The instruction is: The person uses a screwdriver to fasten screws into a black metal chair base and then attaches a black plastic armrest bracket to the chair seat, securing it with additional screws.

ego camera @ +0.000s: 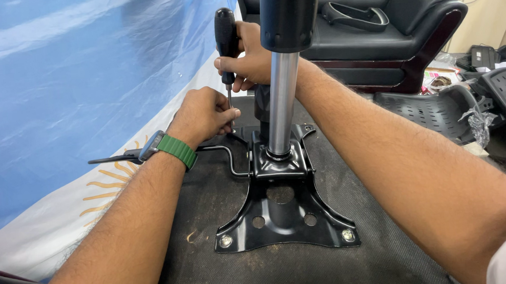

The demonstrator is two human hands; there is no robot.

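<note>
On dark seat underside, black metal mounting plate [285, 216]: two near screws in. Your right hand [253, 57] clamped on black-handled screwdriver [227, 50], left hand [204, 114] pinching its shaft; far-corner screw unfinished, I judge.

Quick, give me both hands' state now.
Left hand: closed, pinching the screwdriver shaft near its tip.
Right hand: closed around the screwdriver's black handle, behind the chrome column.

Colourful printed box [438, 78], perhaps, beside the sofa [375, 35].
</note>
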